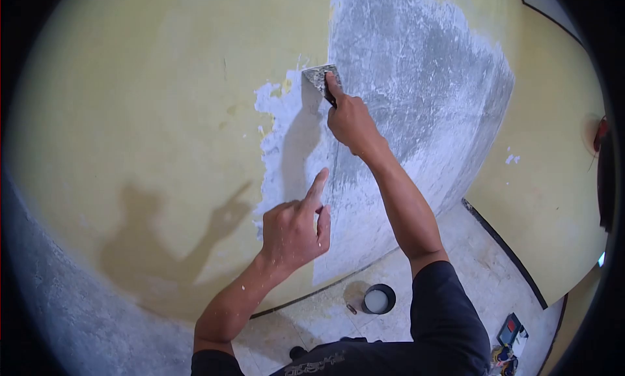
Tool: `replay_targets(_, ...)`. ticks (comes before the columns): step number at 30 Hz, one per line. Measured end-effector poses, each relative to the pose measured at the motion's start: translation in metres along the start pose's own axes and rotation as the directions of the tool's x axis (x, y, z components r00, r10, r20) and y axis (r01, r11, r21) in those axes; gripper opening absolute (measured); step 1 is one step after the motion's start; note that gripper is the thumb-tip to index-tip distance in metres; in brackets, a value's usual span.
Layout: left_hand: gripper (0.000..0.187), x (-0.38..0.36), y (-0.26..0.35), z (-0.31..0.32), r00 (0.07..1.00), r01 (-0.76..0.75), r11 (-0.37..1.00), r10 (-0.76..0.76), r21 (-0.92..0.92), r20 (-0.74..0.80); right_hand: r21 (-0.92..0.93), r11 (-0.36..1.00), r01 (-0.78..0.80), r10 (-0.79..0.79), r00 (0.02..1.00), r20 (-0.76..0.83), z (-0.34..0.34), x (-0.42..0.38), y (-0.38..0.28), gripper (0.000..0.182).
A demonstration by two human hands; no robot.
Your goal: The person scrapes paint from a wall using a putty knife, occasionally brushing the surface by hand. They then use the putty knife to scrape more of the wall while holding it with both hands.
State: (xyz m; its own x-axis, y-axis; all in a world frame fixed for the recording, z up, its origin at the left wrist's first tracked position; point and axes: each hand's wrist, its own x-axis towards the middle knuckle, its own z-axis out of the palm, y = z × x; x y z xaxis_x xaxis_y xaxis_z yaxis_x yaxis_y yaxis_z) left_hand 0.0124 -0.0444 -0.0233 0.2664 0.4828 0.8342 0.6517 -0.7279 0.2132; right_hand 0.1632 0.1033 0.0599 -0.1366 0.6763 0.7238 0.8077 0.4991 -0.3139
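My right hand (pixel 353 123) is closed around the handle of a putty knife (pixel 319 76), its index finger laid along the tool. The wide, plaster-smeared blade rests against the wall (pixel 176 83) at the left border of the grey scraped patch (pixel 390 70). Lower and to the left, my left hand (pixel 296 229) holds nothing; its index finger points up toward the wall, the thumb stands apart, and the other fingers are curled. Around both hands the yellow paint gives way to a white, ragged-edged strip (pixel 277 109). White specks dot my left hand and forearm.
On the tiled floor below stands a round dark bucket (pixel 379 299) with whitish contents. A dark skirting strip (pixel 504 252) runs along the right wall's foot. Several small items, including a dark box (pixel 511 329), lie at lower right. A red object (pixel 599 135) shows at the right edge.
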Motion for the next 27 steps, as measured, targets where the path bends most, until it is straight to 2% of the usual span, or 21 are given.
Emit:
replay_targets(2, 0.062, -0.002, 0.002, 0.001, 1.0, -0.007, 1.0, 0.007, 0.007, 0.007, -0.05, 0.999, 0.022, -0.022, 1.0, 0.007, 0.001, -0.009, 0.008, 0.069)
replay_targets(7, 0.063, -0.004, -0.001, 0.004, 1.0, -0.019, 0.999, 0.019, 0.043, 0.0, -0.03, 0.999, -0.01, 0.007, 0.997, -0.083, -0.007, 0.021, -0.007, 0.071)
replay_targets(9, 0.063, -0.005, 0.0, 0.005, 1.0, -0.006, 0.999, 0.006, 0.045, -0.002, -0.014, 0.998, 0.06, -0.061, 0.995, -0.08, -0.014, 0.019, -0.002, 0.072)
replay_targets(11, 0.063, -0.005, 0.0, 0.002, 1.0, -0.015, 0.999, 0.015, 0.045, -0.015, -0.044, 0.997, 0.059, -0.06, 0.997, -0.043, -0.002, -0.002, 0.005, 0.072)
replay_targets(13, 0.063, -0.007, 0.005, -0.004, 1.0, -0.012, 0.999, 0.012, 0.035, 0.002, -0.137, 0.99, -0.012, 0.021, 0.998, 0.059, 0.004, -0.012, 0.003, 0.072)
replay_targets(14, 0.063, -0.002, 0.003, -0.003, 1.0, -0.019, 0.999, 0.02, 0.047, -0.012, -0.13, 0.991, 0.032, -0.033, 0.999, -0.007, 0.005, -0.002, 0.0, 0.072)
replay_targets(17, 0.062, -0.001, 0.005, 0.007, 1.0, -0.024, 0.998, 0.023, 0.052, 0.018, -0.057, 0.998, 0.005, -0.003, 0.999, 0.034, -0.012, 0.004, -0.012, 0.073)
replay_targets(19, 0.063, 0.004, 0.007, 0.013, 0.999, -0.045, 0.998, 0.045, 0.049, 0.009, -0.07, 0.997, 0.036, -0.036, 0.999, 0.005, -0.003, -0.01, -0.003, 0.075)
replay_targets(21, 0.063, 0.001, 0.015, 0.014, 0.998, -0.062, 0.997, 0.061, 0.038, 0.012, -0.12, 0.992, 0.023, -0.01, 0.994, 0.109, 0.004, -0.02, -0.002, 0.074)
replay_targets(23, 0.063, 0.012, 0.016, 0.019, 0.996, -0.087, 0.996, 0.087, 0.037, 0.004, -0.112, 0.992, 0.052, -0.044, 0.996, 0.072, 0.008, -0.001, -0.005, 0.072)
replay_targets(25, 0.063, 0.007, 0.017, 0.025, 0.996, -0.087, 0.996, 0.087, 0.01, 0.004, -0.024, 0.999, 0.043, -0.044, 0.997, -0.068, 0.009, 0.007, -0.014, 0.074)
replay_targets(27, 0.063, 0.007, 0.016, 0.025, 0.997, -0.08, 0.997, 0.08, 0.006, -0.018, -0.018, 0.997, 0.075, -0.076, 0.996, -0.055, 0.006, 0.006, -0.014, 0.075)
